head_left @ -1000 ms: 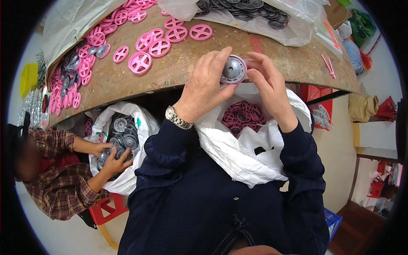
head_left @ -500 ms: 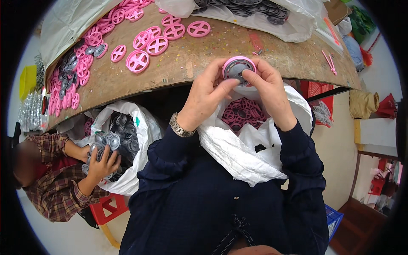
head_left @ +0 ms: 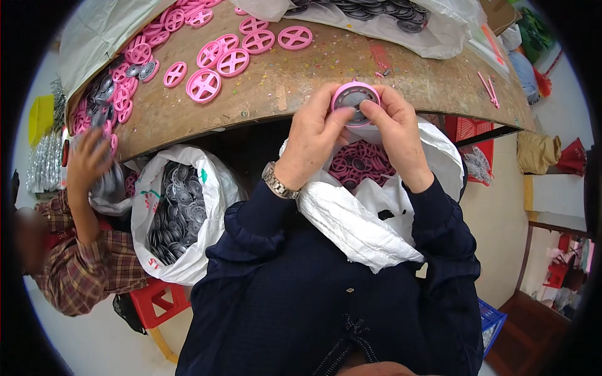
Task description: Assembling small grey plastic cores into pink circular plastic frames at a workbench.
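Note:
Between both hands, at the table's front edge, I hold a small toy wheel [head_left: 355,100] with a pink rim and a grey disc in its middle. My left hand [head_left: 311,135] grips its left side, thumb across the grey face. On the other side my right hand [head_left: 396,125] wraps the rim, its thumb pressed on the disc. Below them a white sack [head_left: 357,225] stands against me, holding many pink wheels [head_left: 362,161] with dark centres. Several loose pink wheel rims [head_left: 204,86] lie on the table to the left of my hands.
The brown wooden table [head_left: 269,91] curves in front of me. A heap of pink and grey parts [head_left: 122,88] covers its left end. To my left stands a white sack of grey discs [head_left: 179,213] beside a co-worker in a plaid shirt [head_left: 81,276]. Red crates [head_left: 467,128] stand below the table at right.
The co-worker's hand has left the sack of grey discs and moved up toward the heap on the table. My hands still hold the wheel; my left wrist has shifted slightly right.

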A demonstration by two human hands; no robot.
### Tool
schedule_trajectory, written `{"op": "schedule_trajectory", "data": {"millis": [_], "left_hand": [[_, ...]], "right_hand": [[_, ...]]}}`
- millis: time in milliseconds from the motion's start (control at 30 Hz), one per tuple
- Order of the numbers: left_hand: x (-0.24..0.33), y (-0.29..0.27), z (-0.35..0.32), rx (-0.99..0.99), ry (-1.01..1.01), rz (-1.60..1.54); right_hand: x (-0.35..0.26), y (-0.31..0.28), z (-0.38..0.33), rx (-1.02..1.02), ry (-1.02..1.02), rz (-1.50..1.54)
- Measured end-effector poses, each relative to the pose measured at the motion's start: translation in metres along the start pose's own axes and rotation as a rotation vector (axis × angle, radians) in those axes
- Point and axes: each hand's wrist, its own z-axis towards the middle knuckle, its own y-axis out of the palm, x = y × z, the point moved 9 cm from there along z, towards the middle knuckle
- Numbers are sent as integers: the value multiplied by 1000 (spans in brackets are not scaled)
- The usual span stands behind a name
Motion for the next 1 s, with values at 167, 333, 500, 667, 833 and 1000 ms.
{"op": "schedule_trajectory", "data": {"millis": [167,333,500,667,833,1000], "left_hand": [[1,0,-4,18,59,89],[-2,2,-6,-25,-55,12],[14,4,-5,-44,97,117],[12,4,-4,-93,39,141],[15,5,-9,-96,13,171],[19,8,1,-200,95,321]], "right_hand": [[4,4,1,5,82,52],[-4,8,1,-51,-9,-86],[-7,8,-2,-66,9,-7],[-6,7,-1,-93,-15,-15],[-2,7,-7,-113,-38,8],[9,-6,-1,-182,80,-34]]}}
